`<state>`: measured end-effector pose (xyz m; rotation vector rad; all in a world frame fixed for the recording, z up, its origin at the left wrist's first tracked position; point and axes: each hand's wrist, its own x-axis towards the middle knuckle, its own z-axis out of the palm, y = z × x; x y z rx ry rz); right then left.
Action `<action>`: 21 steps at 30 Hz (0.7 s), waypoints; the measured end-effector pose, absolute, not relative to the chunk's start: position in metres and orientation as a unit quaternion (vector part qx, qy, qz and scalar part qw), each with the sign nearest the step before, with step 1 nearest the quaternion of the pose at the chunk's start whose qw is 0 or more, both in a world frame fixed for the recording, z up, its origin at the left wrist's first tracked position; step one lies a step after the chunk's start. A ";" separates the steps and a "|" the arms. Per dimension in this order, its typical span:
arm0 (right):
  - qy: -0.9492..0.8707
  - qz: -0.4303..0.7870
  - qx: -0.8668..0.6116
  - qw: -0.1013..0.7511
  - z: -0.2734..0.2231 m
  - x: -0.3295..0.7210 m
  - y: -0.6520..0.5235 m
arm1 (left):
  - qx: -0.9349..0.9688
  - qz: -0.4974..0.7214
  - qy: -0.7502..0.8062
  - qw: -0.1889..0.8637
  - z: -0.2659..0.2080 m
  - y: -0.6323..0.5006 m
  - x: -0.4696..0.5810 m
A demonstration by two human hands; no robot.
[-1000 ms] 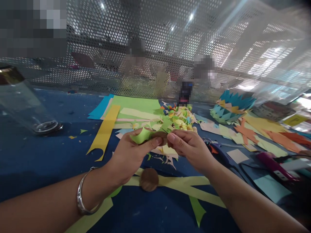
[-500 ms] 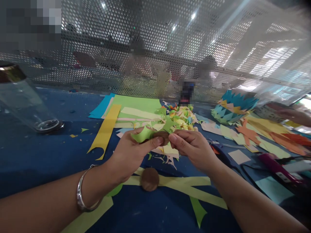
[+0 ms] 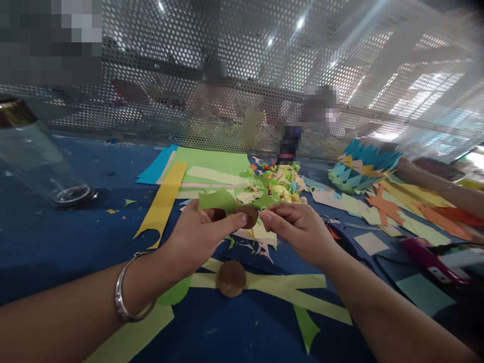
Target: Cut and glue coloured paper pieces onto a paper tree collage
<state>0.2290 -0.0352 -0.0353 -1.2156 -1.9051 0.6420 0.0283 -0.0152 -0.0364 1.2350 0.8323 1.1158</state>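
- Perforated metal screen (image 3: 242, 45) behind a blue desk (image 3: 234, 335).
- Far side: stacked green sheets (image 3: 219, 157) with a yellow strip (image 3: 163, 205) over their left edge.
- Left: clear jar (image 3: 34, 161) with a gold-coloured lid.
- Right: another person's arm (image 3: 434, 180) beside a zigzag paper basket (image 3: 361, 167), and a magenta power strip (image 3: 421, 252) nearer.
- Centre: left hand (image 3: 196, 233) grips green paper (image 3: 217, 200) and a brown disc (image 3: 248, 217); right hand (image 3: 298, 227) pinches the paper's edge. They partly hide a scrap pile (image 3: 284, 184).
- Between the forearms: a second disc (image 3: 231, 279) on crossed pale strips (image 3: 287, 287).
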 end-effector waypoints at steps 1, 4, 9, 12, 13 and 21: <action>-0.749 0.251 -0.477 0.386 -0.035 0.229 -0.035 | 0.533 0.481 0.356 0.598 -0.036 -0.016 0.028; -0.750 0.251 -0.477 0.384 -0.035 0.229 -0.036 | 0.548 0.473 0.360 0.588 -0.037 -0.015 0.027; -0.749 0.256 -0.481 0.377 -0.036 0.229 -0.036 | 0.565 0.461 0.366 0.578 -0.038 -0.014 0.025; -0.748 0.256 -0.487 0.370 -0.036 0.229 -0.035 | 0.573 0.457 0.353 0.582 -0.038 -0.015 0.025; -0.749 0.258 -0.487 0.369 -0.036 0.229 -0.035 | 0.577 0.455 0.351 0.581 -0.038 -0.015 0.025; -0.762 0.240 -0.474 0.370 -0.036 0.229 -0.035 | 0.586 0.461 0.346 0.569 -0.041 -0.014 0.025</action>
